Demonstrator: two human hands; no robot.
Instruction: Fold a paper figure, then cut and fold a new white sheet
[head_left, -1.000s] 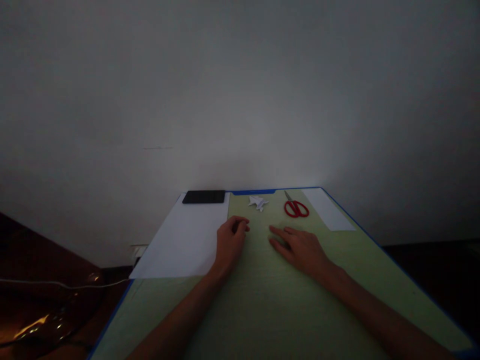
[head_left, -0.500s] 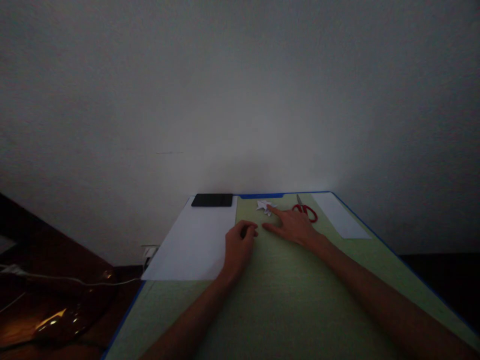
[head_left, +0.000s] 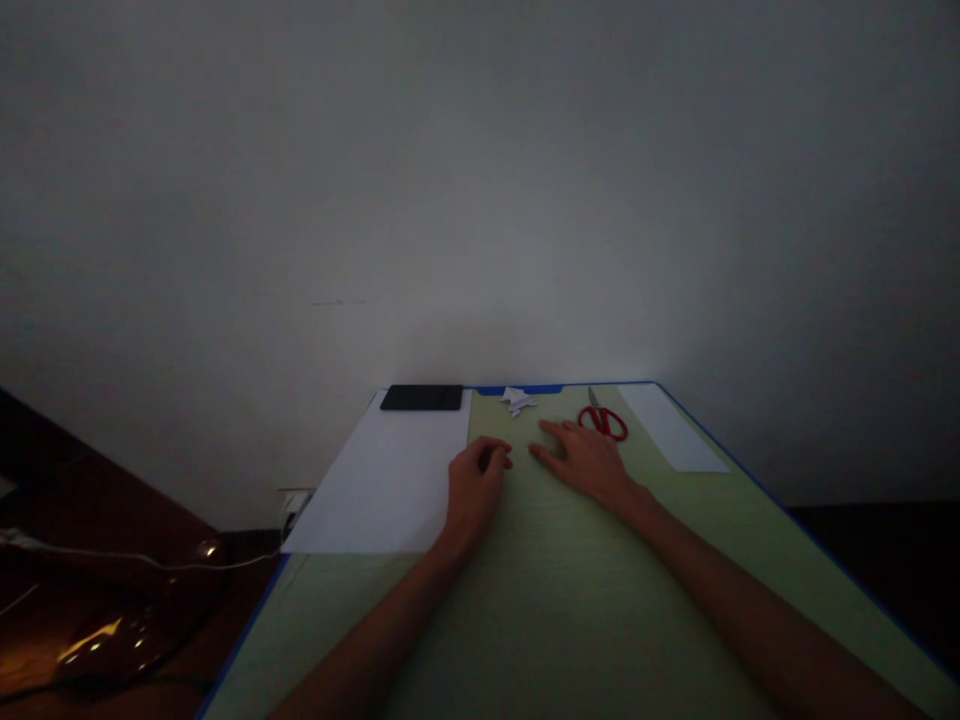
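A small folded white paper figure (head_left: 517, 401), apparently an origami frog with pointed corners, rests on the green tabletop near its far edge. My right hand (head_left: 589, 458) is just in front of it to the right, index finger and thumb spread, touching neither the figure nor anything I can see held. Beside that hand's knuckles lie red-handled scissors (head_left: 602, 422), blades pointing away. My left hand (head_left: 478, 485) rests at the right edge of a white paper sheet (head_left: 375, 490), its fingers curled in to the thumb with nothing visible between them.
A black flat device (head_left: 422, 398), like a phone, lies on the sheet's far end. Another white paper strip (head_left: 671, 430) is at the right. The green table (head_left: 570, 620) has a blue rim and stands against a grey wall (head_left: 480, 200). A white cable (head_left: 150, 562) runs at left.
The paper figure has moved away toward the far edge and turned. My right index fingertip, which was on it, is now clear of it and drawn slightly back. My left hand has barely moved.
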